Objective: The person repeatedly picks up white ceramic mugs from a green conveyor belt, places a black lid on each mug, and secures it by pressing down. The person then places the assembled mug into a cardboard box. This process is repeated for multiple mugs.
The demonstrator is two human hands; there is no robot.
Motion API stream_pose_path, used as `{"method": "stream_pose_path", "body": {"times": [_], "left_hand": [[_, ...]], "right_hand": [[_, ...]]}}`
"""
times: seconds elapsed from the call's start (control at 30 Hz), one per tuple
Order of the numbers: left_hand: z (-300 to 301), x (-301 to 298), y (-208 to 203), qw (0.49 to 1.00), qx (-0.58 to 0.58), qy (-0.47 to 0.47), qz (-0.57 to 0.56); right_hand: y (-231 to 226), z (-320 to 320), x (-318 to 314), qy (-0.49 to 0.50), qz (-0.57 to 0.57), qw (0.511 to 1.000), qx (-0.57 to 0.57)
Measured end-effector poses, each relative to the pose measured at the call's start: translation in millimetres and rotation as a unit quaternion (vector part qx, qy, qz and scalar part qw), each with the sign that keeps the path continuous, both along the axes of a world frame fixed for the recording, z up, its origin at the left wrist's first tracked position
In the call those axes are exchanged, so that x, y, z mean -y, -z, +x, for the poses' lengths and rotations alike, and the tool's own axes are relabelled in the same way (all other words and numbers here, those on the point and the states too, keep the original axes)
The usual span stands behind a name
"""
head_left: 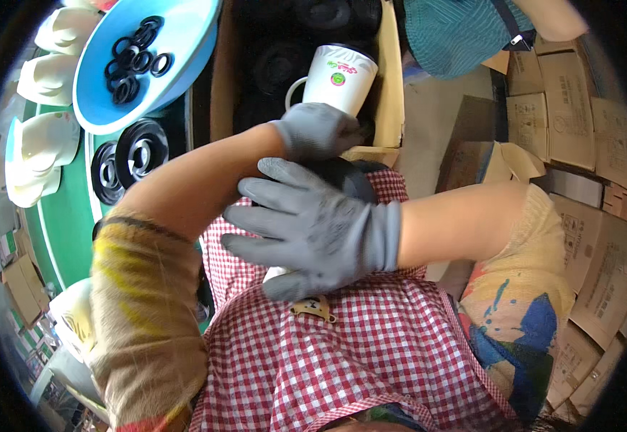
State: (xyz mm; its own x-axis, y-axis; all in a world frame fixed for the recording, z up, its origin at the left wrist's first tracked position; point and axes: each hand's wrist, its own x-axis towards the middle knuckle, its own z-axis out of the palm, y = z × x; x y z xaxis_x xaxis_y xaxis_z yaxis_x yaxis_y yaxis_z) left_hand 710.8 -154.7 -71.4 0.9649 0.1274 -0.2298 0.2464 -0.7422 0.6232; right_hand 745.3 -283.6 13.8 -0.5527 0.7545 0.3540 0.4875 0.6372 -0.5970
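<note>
My left hand [320,131], in a grey glove, reaches across with its fingers curled at the far side of a smooth black rounded piece [349,180]. What those fingers grip is hidden. Nearer me, my right hand [306,227], in a matching glove, is spread flat, palm down, its fingers pointing left. It overlaps the black piece, and a small bit of something white [276,273] peeks out below it. Just beyond my left hand a white mug [338,78] with a printed design and a dark rim leans in an open carton.
The carton [390,86] holds several black round parts. To its left, a blue basin [94,108] contains black rings, with larger black discs [141,153] beside it. White cups [43,137] line a green surface [76,223]. Cardboard boxes [565,101] are stacked right; another person's arm [554,18] shows top right.
</note>
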Motion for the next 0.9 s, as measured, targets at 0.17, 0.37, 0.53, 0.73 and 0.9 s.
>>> {"method": "stream_pose_path", "body": {"times": [0.17,0.37,0.53,0.73,0.9], "left_hand": [[-47,-2,-5,0.881,-0.016,-0.078,-0.467],[29,12,-31,0.985,-0.099,0.137,-0.024],[-38,-10,6,0.959,0.025,0.024,-0.283],[16,2,-31,0.992,-0.095,0.083,-0.031],[-46,-10,-18,0.818,-0.083,-0.096,-0.56]], "right_hand": [[72,75,-9,-0.078,0.069,0.994,0.019],[-7,-6,1,0.001,-0.017,1.0,0.009],[68,84,-21,-0.175,-0.119,0.976,-0.057],[3,-10,-4,-0.039,0.024,0.999,0.002],[60,73,-17,-0.071,0.167,0.981,-0.068]]}}
